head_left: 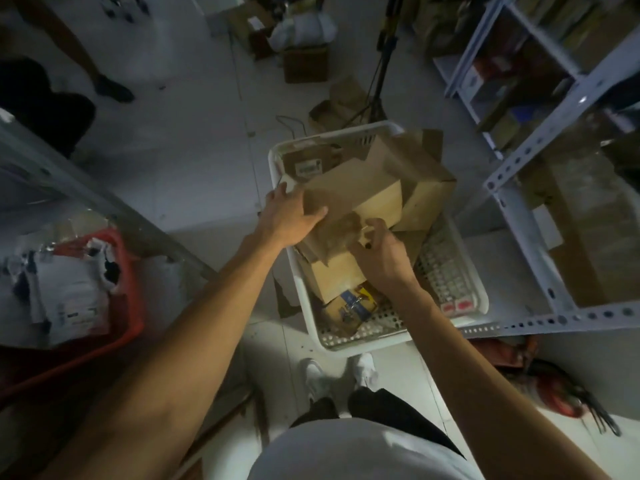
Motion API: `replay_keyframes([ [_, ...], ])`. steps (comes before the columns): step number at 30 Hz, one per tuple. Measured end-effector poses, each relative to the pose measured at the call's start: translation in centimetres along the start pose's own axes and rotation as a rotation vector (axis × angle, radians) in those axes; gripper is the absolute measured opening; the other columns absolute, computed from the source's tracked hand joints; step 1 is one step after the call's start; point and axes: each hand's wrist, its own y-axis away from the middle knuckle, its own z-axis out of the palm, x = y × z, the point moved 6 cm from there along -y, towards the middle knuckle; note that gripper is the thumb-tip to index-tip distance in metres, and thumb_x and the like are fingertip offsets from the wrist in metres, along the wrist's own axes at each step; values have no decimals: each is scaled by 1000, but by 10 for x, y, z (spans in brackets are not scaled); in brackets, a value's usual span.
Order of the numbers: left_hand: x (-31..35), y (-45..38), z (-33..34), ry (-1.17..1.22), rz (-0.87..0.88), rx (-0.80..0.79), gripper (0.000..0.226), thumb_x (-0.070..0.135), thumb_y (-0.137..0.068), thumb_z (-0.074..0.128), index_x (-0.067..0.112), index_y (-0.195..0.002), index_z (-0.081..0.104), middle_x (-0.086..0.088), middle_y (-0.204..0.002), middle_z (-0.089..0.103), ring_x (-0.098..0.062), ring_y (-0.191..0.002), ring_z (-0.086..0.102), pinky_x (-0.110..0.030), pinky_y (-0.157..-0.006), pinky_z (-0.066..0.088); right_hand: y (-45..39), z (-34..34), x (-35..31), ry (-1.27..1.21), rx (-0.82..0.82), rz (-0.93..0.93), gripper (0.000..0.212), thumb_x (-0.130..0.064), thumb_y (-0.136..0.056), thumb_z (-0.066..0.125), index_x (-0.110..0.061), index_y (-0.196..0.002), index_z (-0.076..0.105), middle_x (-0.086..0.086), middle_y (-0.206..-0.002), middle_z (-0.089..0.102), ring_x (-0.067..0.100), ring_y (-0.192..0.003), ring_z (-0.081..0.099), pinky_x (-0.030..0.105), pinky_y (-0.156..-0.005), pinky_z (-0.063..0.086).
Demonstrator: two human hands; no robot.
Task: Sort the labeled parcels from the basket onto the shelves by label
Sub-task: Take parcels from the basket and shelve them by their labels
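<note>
A white perforated basket [460,282] stands on the floor in front of my feet, filled with several brown cardboard parcels. My left hand [291,216] holds the left end of a cardboard box [356,192] lying on top of the pile, thumb over its upper face. My right hand [377,251] has its fingers curled round the box's near edge. A larger brown parcel [426,192] sits behind it. A labeled parcel [308,164] lies at the basket's far left, and a small blue and yellow packet [356,303] rests on the basket floor.
A white metal shelf rack [540,161] with boxes stands close on the right. On the left, a grey rack [104,202] carries a red crate [128,282] of white plastic mailers. Boxes and bags litter the floor beyond the basket. Another person's leg [86,60] is at top left.
</note>
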Motion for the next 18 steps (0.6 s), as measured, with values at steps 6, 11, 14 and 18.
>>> replay_keyframes([
  [6, -3, -19, 6, 194, -31, -78, 84, 65, -77, 68, 28, -146, 36, -10, -138, 45, -29, -122, 51, -46, -99, 50, -18, -7, -6, 69, -14, 0, 57, -32, -98, 58, -7, -144, 34, 21, -137, 52, 37, -123, 51, 36, -96, 41],
  [11, -13, -1, 20, 444, -115, -23, 78, 51, -75, 79, 16, -138, 50, -5, -132, 55, -18, -111, 59, -31, -92, 53, -10, -17, -6, 263, -20, -201, 25, -1, -100, 43, 9, -115, 60, 37, -141, 39, 45, -115, 55, 46, -93, 46],
  [14, -16, 13, 30, 755, -174, 13, 70, 31, -77, 82, 19, -138, 48, 5, -122, 60, -5, -96, 60, -15, -73, 47, -10, -23, -1, 254, -57, -243, 31, -11, -103, 42, -1, -129, 55, 28, -155, 22, 36, -123, 52, 38, -100, 44],
  [18, -2, 31, 44, 1040, -204, 7, 58, 24, -82, 77, 31, -128, 42, 8, -114, 58, -15, -102, 61, -36, -81, 54, -4, -29, -2, 11, -37, -344, 33, -5, -93, 67, -11, -124, 60, 33, -137, 45, 51, -110, 58, 48, -82, 57],
])
